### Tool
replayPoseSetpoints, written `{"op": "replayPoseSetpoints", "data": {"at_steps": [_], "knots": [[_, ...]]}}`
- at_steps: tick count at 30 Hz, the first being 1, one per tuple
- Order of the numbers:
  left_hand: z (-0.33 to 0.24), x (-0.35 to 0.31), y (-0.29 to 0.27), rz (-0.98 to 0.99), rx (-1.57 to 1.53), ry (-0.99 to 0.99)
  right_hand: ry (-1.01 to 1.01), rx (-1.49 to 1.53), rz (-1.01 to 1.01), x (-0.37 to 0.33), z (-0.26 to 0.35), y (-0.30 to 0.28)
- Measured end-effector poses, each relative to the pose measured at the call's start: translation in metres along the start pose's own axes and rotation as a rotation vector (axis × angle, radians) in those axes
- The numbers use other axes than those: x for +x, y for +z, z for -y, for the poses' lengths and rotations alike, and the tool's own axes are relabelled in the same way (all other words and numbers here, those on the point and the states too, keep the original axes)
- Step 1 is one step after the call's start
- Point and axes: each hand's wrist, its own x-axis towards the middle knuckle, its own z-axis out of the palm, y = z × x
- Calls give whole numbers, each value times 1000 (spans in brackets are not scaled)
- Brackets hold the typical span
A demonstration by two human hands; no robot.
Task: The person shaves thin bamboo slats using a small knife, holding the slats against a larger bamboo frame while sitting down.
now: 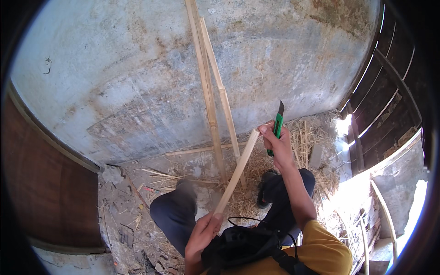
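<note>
A pale split bamboo strip (237,174) slants up from my lap, away from me and to the right. My left hand (204,233) is closed around its near end. My right hand (282,149) grips a green utility knife (277,126), its dark blade out and pointing up and away. The thumb and fingertips of that same hand also touch the strip's far end. The blade stands clear of the strip, to its right. My bent knees lie on either side of the strip.
Two long bamboo poles (208,96) lean against the stained plaster wall (137,91). Straw and shavings (300,142) litter the ground around my feet. A brown wooden panel (50,183) stands at the left, dark slatted boards (380,91) at the right. More bamboo pieces (385,211) rest at the lower right.
</note>
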Motion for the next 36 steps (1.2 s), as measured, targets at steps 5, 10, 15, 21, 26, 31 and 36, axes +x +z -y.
{"op": "replayPoseSetpoints", "data": {"at_steps": [5, 10, 15, 21, 26, 31, 36], "knots": [[-3, -1, 0, -33, -40, -58, 11, -46, 33, -1, 4, 1], [-3, 1, -1, -52, -47, -74, -47, -93, 74, -1, 0, -5], [-6, 0, 0, -64, -25, -74, -103, -290, 75, -1, -1, -6], [-2, 1, -4, -54, -6, -54, -51, -200, 108, -2, 1, -6], [-5, -1, -4, -94, -65, -86, 6, -6, 16, 2, -4, -8], [-1, -1, -8, -80, -78, -79, -11, 7, 48, 5, -5, -19], [2, 0, -9, -62, -67, -60, -119, -562, 1, 6, -10, -21]]}}
